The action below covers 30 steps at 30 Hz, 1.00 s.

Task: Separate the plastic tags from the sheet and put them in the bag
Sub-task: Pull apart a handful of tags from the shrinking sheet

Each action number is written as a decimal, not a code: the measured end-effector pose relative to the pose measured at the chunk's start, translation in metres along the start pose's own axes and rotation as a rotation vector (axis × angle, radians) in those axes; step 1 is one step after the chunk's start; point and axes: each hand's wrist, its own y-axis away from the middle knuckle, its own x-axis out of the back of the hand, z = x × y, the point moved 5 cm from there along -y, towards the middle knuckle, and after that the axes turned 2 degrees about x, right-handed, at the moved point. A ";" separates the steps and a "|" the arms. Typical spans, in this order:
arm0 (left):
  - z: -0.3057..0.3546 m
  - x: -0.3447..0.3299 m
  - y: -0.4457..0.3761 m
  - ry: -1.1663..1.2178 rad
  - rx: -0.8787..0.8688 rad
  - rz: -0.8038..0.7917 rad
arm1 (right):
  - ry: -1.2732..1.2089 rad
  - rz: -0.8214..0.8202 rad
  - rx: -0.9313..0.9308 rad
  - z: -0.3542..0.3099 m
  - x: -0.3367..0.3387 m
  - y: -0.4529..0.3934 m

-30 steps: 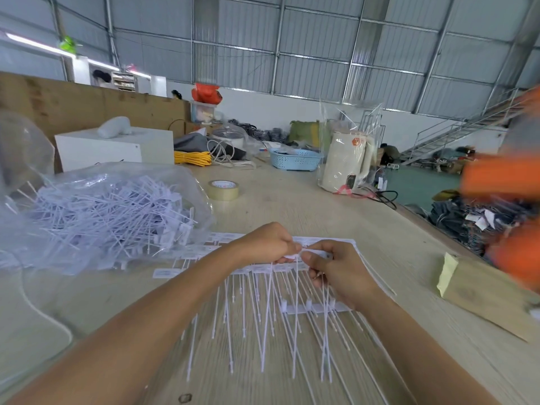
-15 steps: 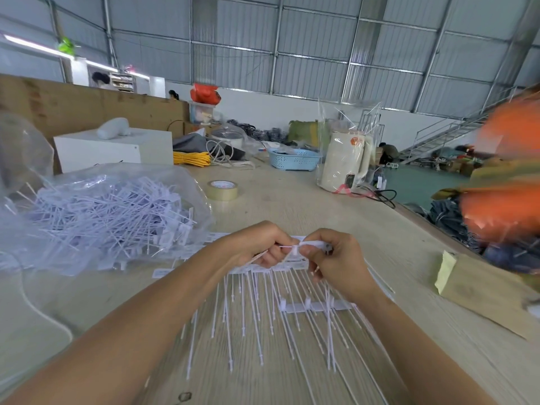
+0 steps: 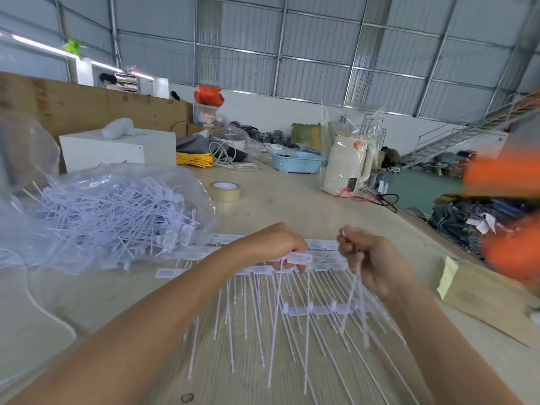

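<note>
Head view is showing the left hand [image 3: 273,247] pinching a label at the top edge of the white tag sheet [image 3: 292,287], which is lying on the wooden table [image 3: 292,200]. Just beside it, the right hand [image 3: 371,261] is gripping a few loose tags [image 3: 355,302], their thin tails hanging down. Left of the sheet, the clear bag [image 3: 102,211] is sitting full of separated tags.
</note>
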 end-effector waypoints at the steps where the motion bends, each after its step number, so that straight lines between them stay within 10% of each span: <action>1: -0.002 0.000 -0.001 -0.009 0.010 0.019 | 0.130 -0.006 -0.006 0.007 -0.008 0.002; 4: -0.009 0.004 -0.002 0.034 0.047 0.102 | 0.430 -0.029 -0.015 0.026 -0.025 0.007; 30: -0.017 0.010 -0.005 0.239 0.048 0.139 | 0.493 0.010 0.198 0.031 -0.020 -0.001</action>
